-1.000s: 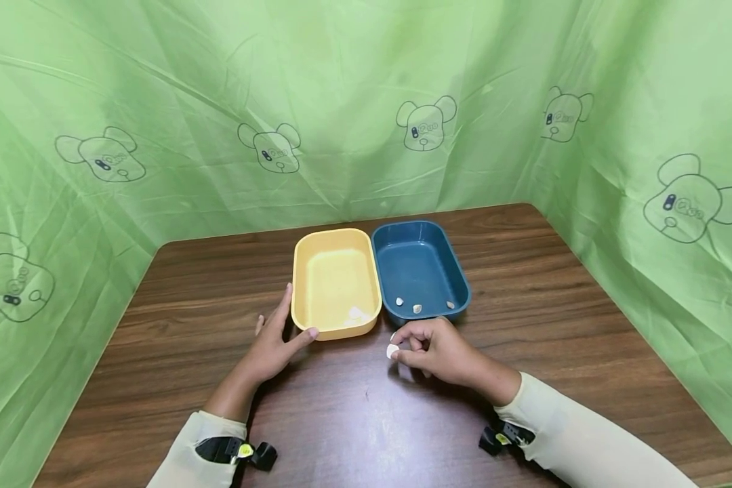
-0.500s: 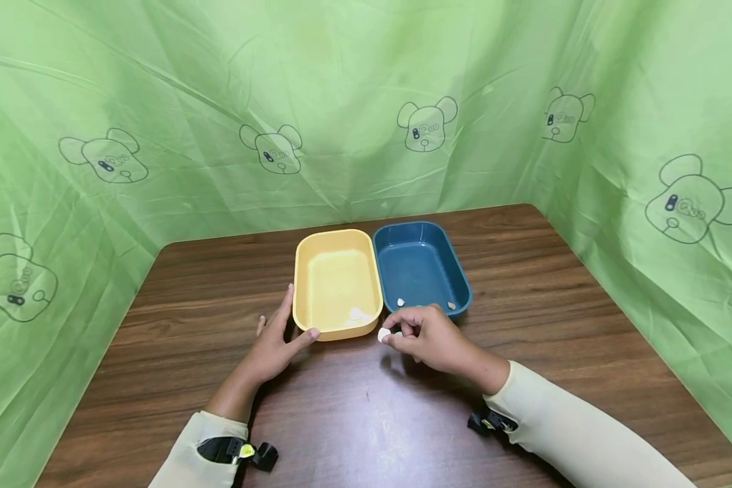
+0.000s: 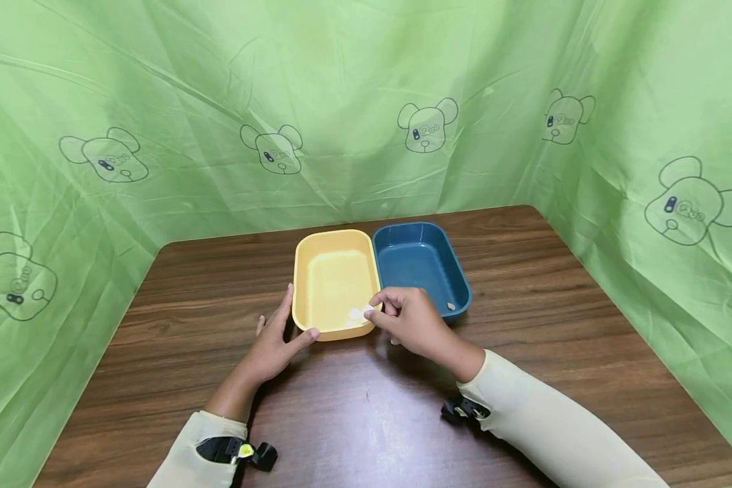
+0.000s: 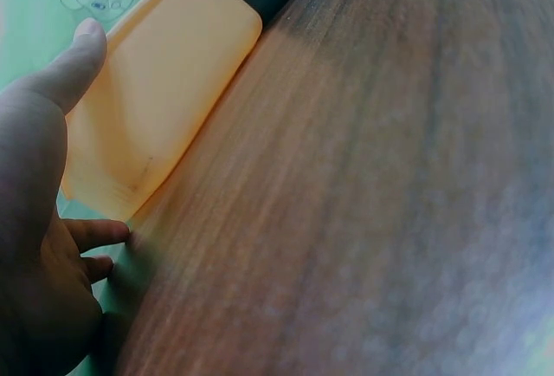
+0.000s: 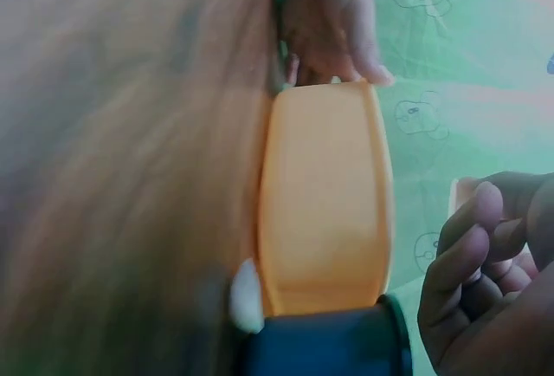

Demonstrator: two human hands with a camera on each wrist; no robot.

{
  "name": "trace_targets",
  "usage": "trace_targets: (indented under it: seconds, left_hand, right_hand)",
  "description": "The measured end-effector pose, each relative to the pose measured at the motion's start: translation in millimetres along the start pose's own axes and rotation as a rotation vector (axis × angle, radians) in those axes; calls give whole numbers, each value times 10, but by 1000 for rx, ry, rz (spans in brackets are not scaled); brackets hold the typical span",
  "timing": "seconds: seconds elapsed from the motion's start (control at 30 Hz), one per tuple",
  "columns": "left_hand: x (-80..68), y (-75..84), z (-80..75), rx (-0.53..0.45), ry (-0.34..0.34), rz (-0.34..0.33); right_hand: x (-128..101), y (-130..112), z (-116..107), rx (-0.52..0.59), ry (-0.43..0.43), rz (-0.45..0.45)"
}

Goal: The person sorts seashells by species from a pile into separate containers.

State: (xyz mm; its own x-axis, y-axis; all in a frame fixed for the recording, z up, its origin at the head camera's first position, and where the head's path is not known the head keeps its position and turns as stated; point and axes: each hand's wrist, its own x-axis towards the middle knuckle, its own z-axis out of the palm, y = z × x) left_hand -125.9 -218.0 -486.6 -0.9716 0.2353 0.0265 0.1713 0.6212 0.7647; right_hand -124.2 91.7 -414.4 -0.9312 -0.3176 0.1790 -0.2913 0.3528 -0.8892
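My right hand (image 3: 413, 322) is over the adjoining front corners of the two trays, pinching a small white shell-like piece (image 3: 369, 310) between thumb and index finger. Its other fingers are curled in the right wrist view. Several white pieces (image 3: 355, 314) lie in the front right corner of the yellow tray (image 3: 335, 278). My left hand (image 3: 273, 349) rests against that tray's front left corner, thumb at the front rim and fingers along the side. In the blue tray (image 3: 411, 264) one small tan piece (image 3: 451, 306) shows; my right hand hides the rest of its front.
Both trays stand side by side near the back of the brown wooden table (image 3: 219, 285). A green curtain (image 3: 341, 102) encloses the back and sides. A blurred whitish thing (image 5: 247, 296) appears near the blue tray's outer wall; I cannot tell what it is.
My right hand has moved left and forward with the white shell-like piece, from in front of the blue tray to the yellow tray's right rim. My left hand has stayed put.
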Motion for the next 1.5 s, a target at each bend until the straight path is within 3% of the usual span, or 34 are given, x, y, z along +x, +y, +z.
trace_targets:
  seconds: [0.4,0.9,1.5]
  left_hand:
    - [-1,8,-3,5,10,0]
    - [-3,-8,0,4,9,2]
    - [4,-12,4,16,3,-5]
  right_hand:
    - [247,-135,122,-31,16,59]
    - [391,-153,190,-63,-8,19]
    - [289,-146,-8,-16,2,14]
